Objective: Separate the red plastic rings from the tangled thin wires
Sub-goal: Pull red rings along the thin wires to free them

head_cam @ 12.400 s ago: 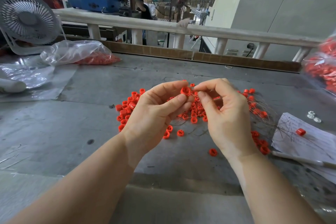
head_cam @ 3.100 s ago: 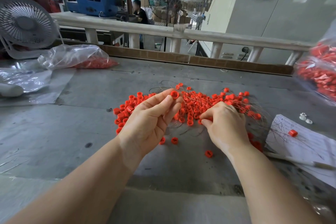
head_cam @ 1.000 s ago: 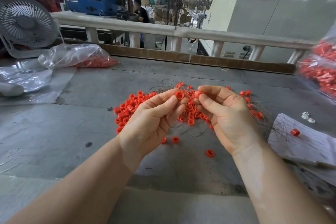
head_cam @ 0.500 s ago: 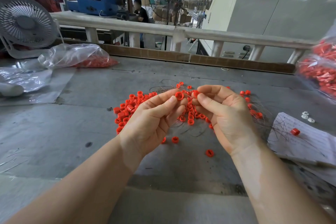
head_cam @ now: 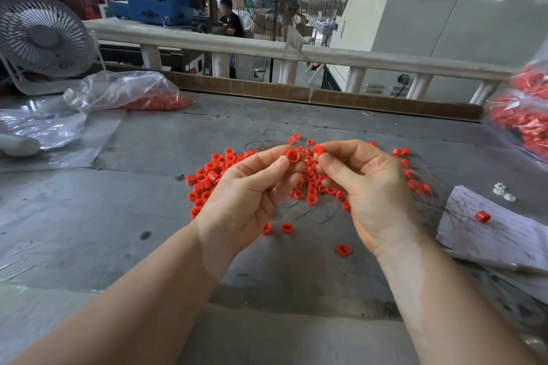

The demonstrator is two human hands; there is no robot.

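Note:
A heap of small red plastic rings (head_cam: 207,178) lies on the grey table (head_cam: 89,216), mixed with thin dark wires (head_cam: 314,216). My left hand (head_cam: 246,198) is raised over the heap and pinches one red ring (head_cam: 292,155) between thumb and fingertips. Close beside it, my right hand (head_cam: 367,187) pinches another red ring (head_cam: 318,149) at its fingertips, with wires trailing beneath. Several loose rings (head_cam: 343,250) lie nearer the table's front.
A clear bag of red rings (head_cam: 127,95) lies at the back left beside a white fan (head_cam: 41,38). Another bag of red rings (head_cam: 525,121) stands at the right edge. A written paper sheet (head_cam: 504,234) with one ring (head_cam: 482,216) lies at right. A white rail (head_cam: 267,47) borders the back.
Both hands stay raised close together over the heap, each pinching a ring. The right hand's fingertips have shifted slightly toward the left hand.

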